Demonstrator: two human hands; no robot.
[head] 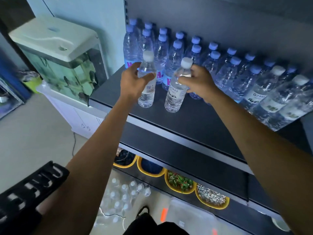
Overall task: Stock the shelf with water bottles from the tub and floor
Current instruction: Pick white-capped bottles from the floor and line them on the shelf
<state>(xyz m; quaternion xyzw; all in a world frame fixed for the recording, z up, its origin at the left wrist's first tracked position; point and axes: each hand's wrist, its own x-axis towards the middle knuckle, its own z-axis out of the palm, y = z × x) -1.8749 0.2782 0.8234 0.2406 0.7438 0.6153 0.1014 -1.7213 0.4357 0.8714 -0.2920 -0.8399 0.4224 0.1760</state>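
Head view: I've got two white-capped bottles upright at the front of the shelf [203, 126], held near their tops, I'd say so they slot in before the blue-capped rows [211, 65]. My left hand [133, 80] wraps the left bottle [147, 92] at the shoulder, thumb across it; my right hand [198, 82] curls fingers round the right bottle [175, 97] below its cap. Down low, the floor bottles [125, 194] wait.

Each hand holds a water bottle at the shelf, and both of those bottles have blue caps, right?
Not quite. The head view shows white caps on both: the left bottle gripped by the left hand and the right bottle gripped by the right hand. The blue caps belong to the blue-capped bottles standing behind them on the shelf.
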